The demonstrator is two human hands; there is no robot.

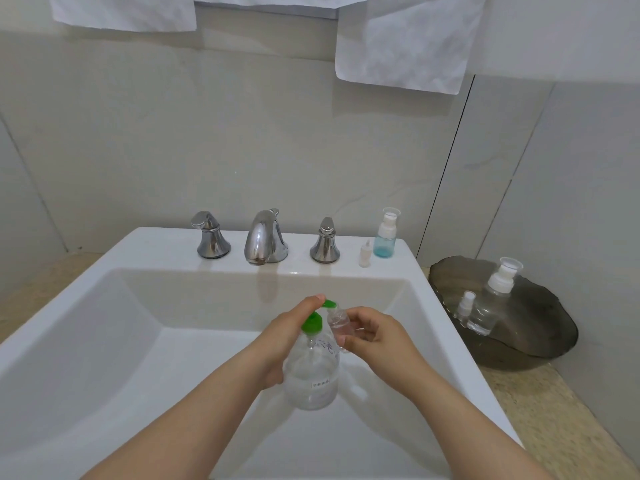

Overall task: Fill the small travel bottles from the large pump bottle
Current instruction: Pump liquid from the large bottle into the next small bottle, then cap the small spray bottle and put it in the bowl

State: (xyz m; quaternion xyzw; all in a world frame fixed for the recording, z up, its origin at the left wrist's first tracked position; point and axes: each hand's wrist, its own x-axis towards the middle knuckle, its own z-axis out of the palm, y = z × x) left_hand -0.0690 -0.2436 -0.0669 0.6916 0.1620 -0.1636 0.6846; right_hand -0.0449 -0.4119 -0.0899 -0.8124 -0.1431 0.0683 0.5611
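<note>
Gripping the pump bottle [311, 372], left hand [287, 336] presses; right hand [372, 336] pinches a travel bottle [341, 322] at its spout.

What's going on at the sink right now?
Over the sink, the left hand grips the large pump bottle, a finger on its green pump head. The right hand holds a small clear bottle at the nozzle. A blue bottle and a tiny bottle stand on the sink's ledge; a tall clear bottle and a small spray bottle stand on the dark tray.
</note>
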